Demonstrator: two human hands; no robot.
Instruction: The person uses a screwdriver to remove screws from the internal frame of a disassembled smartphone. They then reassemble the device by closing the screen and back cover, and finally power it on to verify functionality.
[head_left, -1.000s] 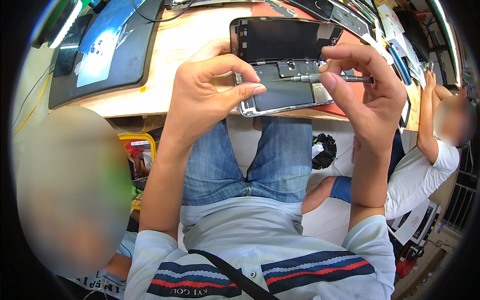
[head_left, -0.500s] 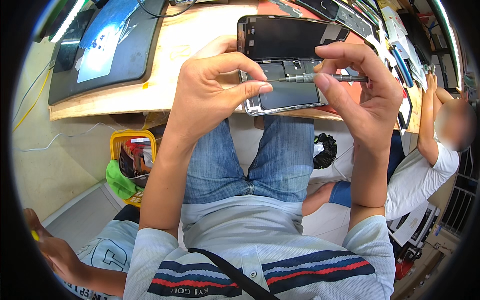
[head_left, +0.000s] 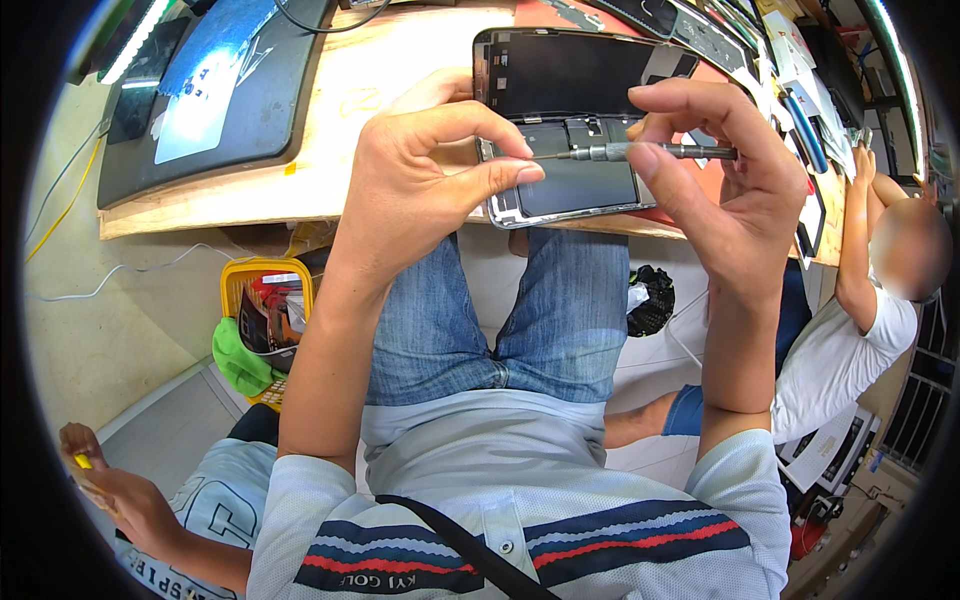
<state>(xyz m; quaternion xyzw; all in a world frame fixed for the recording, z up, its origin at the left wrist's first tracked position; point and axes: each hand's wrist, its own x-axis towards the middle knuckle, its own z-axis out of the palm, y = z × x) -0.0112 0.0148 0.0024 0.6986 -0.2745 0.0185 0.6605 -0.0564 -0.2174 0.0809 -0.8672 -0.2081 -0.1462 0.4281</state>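
Over the bench, I hold a slim grey precision screwdriver level, its tip toward the left. My right hand grips the handle between thumb and fingers. The thumb and forefinger of my left hand are pinched together at the thin tip; whether a tiny piece is also between them I cannot make out. Behind and below the screwdriver lies an opened phone, its inner parts bared near the bench edge. Its dark screen panel is folded up on the far side. My hands cover parts of both halves.
A large black mat or panel lies at the bench's left. Tools and phone parts crowd the far right. Below stands a yellow basket with a green cloth. Other people sit on both sides, at left and right.
My hands and the screwdriver stay almost in place, with only a slight shift. At the lower left, the other person's hands have come further into view.
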